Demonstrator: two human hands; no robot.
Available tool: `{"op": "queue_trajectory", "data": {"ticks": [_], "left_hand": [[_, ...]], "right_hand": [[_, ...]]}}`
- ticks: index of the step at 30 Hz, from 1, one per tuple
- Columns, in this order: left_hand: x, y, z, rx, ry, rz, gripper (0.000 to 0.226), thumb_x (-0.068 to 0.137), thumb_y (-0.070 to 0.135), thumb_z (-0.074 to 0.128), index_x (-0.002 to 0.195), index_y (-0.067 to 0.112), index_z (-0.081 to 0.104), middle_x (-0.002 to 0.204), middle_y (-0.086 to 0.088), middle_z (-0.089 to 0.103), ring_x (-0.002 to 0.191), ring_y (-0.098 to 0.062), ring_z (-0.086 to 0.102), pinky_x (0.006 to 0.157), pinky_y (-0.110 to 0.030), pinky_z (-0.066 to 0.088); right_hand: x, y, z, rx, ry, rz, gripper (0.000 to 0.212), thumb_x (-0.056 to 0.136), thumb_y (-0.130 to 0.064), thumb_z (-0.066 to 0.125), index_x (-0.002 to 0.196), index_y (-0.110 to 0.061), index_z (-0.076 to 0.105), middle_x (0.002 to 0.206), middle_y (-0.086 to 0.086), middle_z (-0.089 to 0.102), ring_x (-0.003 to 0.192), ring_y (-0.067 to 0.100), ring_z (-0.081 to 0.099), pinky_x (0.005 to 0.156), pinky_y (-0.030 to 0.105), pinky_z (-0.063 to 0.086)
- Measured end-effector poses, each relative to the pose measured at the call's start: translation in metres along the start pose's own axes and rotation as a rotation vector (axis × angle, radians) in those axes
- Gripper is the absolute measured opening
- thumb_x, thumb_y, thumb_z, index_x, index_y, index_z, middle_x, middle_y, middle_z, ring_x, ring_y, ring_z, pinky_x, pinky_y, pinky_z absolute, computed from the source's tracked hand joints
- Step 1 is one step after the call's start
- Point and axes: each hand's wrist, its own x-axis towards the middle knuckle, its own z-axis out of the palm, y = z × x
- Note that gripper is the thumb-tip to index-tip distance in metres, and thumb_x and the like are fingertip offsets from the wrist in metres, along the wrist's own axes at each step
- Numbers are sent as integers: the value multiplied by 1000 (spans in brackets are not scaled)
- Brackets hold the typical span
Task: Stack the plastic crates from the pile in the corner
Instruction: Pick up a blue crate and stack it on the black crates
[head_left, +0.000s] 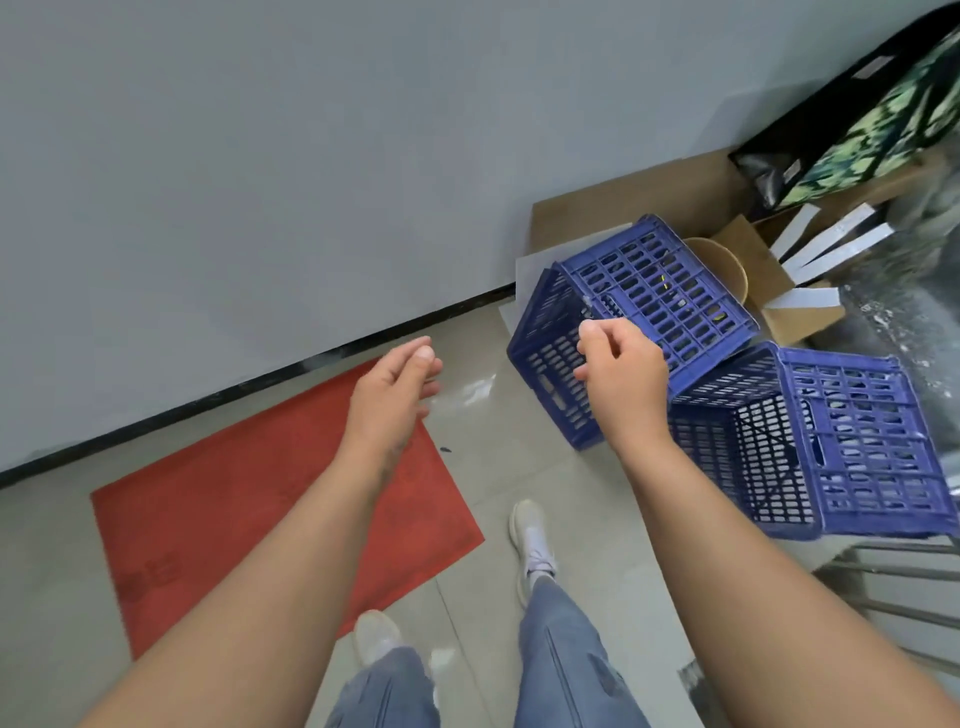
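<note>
Nothing looks stacked yet. Two blue crates show in the corner, both tumbled rather than set square. The nearer-to-wall crate (639, 306) is tipped over with its grid bottom turned up, leaning against the second crate (831, 447), which lies on its side just right of and below the right hand, its open mouth facing the person. The two crates touch where the tilted one rests on the other's edge.

The right hand (621, 364) is loosely curled, fingers bent in, and sits in front of the tipped crate's near edge. I cannot tell whether it has hold of the rim or is only just short of it. The left hand (402, 387) is released, fingers relaxed and grasping nothing, well to the left of the crates and above the floor between the red mat (249, 493) and the pile.

Beyond the right hand, cardboard boxes (763, 270) and a dark patterned bag (857, 130) crowd the corner behind the crates; whether more crates lie among them is hidden.

By my reading the task is at its very start: the first crate is being reached for. What is left is righting it, setting it flat on clear floor, then righting the second crate and setting it on top.
</note>
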Motion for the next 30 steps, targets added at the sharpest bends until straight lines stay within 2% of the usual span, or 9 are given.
{"op": "queue_trajectory", "data": {"ticks": [7,11,15,21,23,25,28,30], "left_hand": [[56,-21,91,-3,19,-103,25,96,30,51,119,29,61,106,1,70,94,-15,66,79,-28,49],[92,-39,138,2,-8,-138,19,97,30,50,111,35,60,106,2,70,96,-14,66,82,-28,50],[130,-61,173,-5,-16,-183,28,97,28,49,123,27,60,107,1,69,98,-16,66,85,-30,50],[183,-99,199,-15,19,-223,28,98,29,47,123,27,59,106,2,70,98,-16,66,87,-33,52],[194,-113,204,-24,34,-251,27,98,29,47,122,27,59,106,2,69,98,-16,66,88,-34,51],[203,-127,208,-27,43,-274,27,98,29,47,122,27,59,106,2,70,98,-16,66,88,-34,52],[213,-146,213,-27,52,-297,27,98,28,47,122,27,60,106,1,70,96,-17,66,88,-35,51],[217,-155,216,-37,58,-307,26,98,28,46,120,27,60,105,1,70,96,-17,67,87,-35,51]], "right_hand": [[92,48,-7,-2,-53,65,22,89,-38,46,91,-24,64,90,-7,68,87,20,66,82,47,52],[138,79,-5,-8,-64,97,18,91,-35,47,91,-27,63,91,-9,67,87,19,66,82,45,52],[178,112,0,-50,-72,116,19,91,-36,49,97,-26,64,95,-10,67,90,17,65,83,44,52],[228,150,18,-160,-118,116,23,93,-38,51,111,-28,60,89,-13,63,88,12,60,82,41,50],[239,160,27,-212,-140,106,28,93,-40,50,116,-26,58,91,-13,62,90,13,59,82,40,50],[248,169,37,-276,-164,107,38,92,-45,50,124,-25,54,102,-7,61,95,15,59,83,42,50],[256,184,50,-413,-210,149,59,85,-57,54,135,-27,44,124,0,51,112,20,52,90,47,47],[257,191,55,-489,-230,170,72,80,-62,57,140,-27,38,133,2,43,122,23,45,94,47,45]]}}
